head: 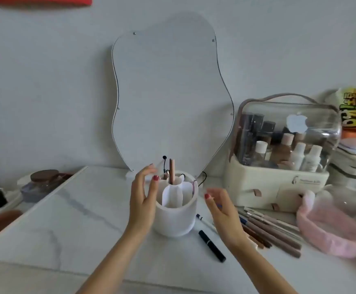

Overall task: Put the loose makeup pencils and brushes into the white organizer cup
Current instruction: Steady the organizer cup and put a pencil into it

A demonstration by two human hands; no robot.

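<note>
White organizer cup (176, 211) at table centre: few pencils (171, 174) inside; loose pencils (272, 230), black tube (212, 246) remain right of cup; task barely begun. Left hand (143, 198) open against cup wall; right hand (223, 211) open, empty

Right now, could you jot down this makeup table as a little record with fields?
cup: white cup, upright on the table, with dividers
in cup: a brown pencil and a few others
left hand: open, at the cup's left side
right hand: open, just right of the cup, apart from it
still loose: pencils and a black tube on the table
behind: mirror
</note>
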